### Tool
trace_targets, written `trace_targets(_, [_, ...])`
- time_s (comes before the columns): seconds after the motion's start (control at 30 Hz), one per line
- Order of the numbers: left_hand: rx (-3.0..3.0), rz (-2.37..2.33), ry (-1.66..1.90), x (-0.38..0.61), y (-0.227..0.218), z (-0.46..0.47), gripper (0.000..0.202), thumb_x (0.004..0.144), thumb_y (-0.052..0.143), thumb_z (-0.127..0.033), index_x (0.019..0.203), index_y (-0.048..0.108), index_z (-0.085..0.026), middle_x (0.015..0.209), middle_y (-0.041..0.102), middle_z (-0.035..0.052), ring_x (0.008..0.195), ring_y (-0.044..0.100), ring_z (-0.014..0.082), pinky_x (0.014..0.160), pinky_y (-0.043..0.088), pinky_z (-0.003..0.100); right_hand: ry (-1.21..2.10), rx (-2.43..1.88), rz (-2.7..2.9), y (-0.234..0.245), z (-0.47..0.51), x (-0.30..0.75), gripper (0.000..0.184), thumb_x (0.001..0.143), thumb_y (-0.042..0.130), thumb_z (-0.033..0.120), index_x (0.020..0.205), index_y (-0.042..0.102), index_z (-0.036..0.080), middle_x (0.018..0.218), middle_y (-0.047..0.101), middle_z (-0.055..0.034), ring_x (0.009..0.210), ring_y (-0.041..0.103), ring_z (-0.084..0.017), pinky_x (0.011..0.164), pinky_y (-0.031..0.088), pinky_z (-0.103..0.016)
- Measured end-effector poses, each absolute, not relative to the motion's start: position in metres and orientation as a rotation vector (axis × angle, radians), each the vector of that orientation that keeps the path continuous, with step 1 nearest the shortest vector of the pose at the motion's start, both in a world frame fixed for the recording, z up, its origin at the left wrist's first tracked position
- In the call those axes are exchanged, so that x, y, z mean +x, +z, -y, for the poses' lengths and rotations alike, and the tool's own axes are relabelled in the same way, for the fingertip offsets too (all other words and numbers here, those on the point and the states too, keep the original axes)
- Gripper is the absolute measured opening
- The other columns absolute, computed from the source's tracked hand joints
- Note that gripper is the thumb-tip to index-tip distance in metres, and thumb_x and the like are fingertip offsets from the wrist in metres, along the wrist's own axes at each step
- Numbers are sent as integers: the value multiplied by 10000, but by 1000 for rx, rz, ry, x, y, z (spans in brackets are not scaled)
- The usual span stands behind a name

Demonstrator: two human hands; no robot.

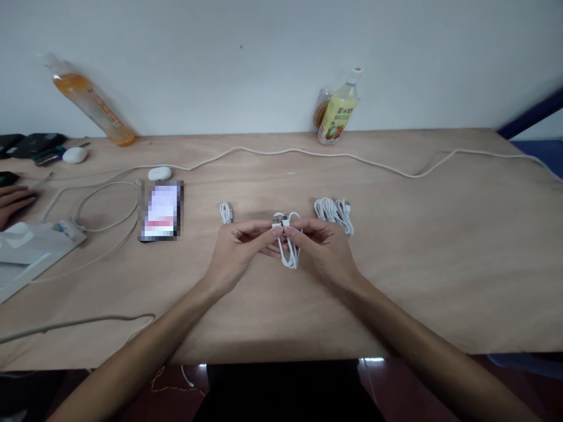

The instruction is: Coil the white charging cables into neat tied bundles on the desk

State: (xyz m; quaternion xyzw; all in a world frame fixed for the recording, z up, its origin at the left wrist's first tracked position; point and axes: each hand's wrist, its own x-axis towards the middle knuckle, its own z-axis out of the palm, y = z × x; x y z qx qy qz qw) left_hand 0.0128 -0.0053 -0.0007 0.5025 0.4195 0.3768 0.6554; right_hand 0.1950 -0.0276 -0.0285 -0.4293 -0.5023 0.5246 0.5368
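Over the middle of the wooden table [396, 281] my two hands meet on a short white USB cable [290, 255], folded into loops that hang below the fingers. My left hand [240, 249] pinches its plug end from the left. My right hand [325, 249] pinches the other end from the right. A small coiled white cable [226, 213] lies just left of my hands. A larger bundle of white cables [334, 214] lies just behind my right hand.
A phone [161, 211] lies left of centre, a white earbud case [159, 173] behind it. A long white cord [352, 157] runs across the back. Two drink bottles [338, 111] [90, 102] stand by the wall. Another person's hand [13, 202] rests at the far left, near white packaging [30, 246].
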Motion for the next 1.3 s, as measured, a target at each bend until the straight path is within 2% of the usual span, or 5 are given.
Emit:
trace_targets(0.3, [1115, -924, 882, 13, -3, 3, 291, 811, 930, -413, 987, 893, -184, 877, 878, 75, 749, 845, 234, 757, 732, 353, 1261, -1013, 1205, -29, 29, 195, 273, 935, 796, 514, 831, 833, 264, 779, 769, -8, 740, 703, -175, 711, 605, -335])
trace_targets(0.53, [1095, -944, 884, 13, -4, 4, 293, 817, 905, -398, 988, 883, -162, 870, 876, 80, 768, 853, 251, 757, 737, 372, 1274, -995, 1159, -30, 28, 193, 292, 895, 842, 528, 812, 833, 247, 774, 785, -8, 699, 694, -155, 677, 600, -304])
trace_targets(0.8, [1077, -932, 890, 13, -2, 3, 242, 810, 912, -364, 944, 881, -164, 829, 870, 61, 725, 844, 221, 716, 725, 313, 1271, -995, 1166, -31, 28, 194, 256, 902, 839, 497, 827, 839, 252, 769, 785, -2, 697, 694, -152, 678, 599, -302])
trace_targets(1.17, [1072, -913, 897, 14, -4, 4, 217, 831, 902, -331, 971, 886, -166, 847, 872, 70, 743, 848, 236, 742, 735, 356, 1265, -1002, 1166, -32, 28, 195, 195, 895, 846, 451, 855, 859, 260, 789, 794, -1, 703, 691, -146, 689, 591, -300])
trace_targets(1.3, [1070, -911, 891, 13, -4, 4, 220, 836, 903, -337, 981, 888, -172, 851, 873, 70, 746, 850, 240, 754, 736, 369, 1267, -1010, 1169, -30, 28, 195, 236, 884, 849, 485, 824, 850, 256, 768, 789, -1, 690, 685, -147, 681, 596, -303])
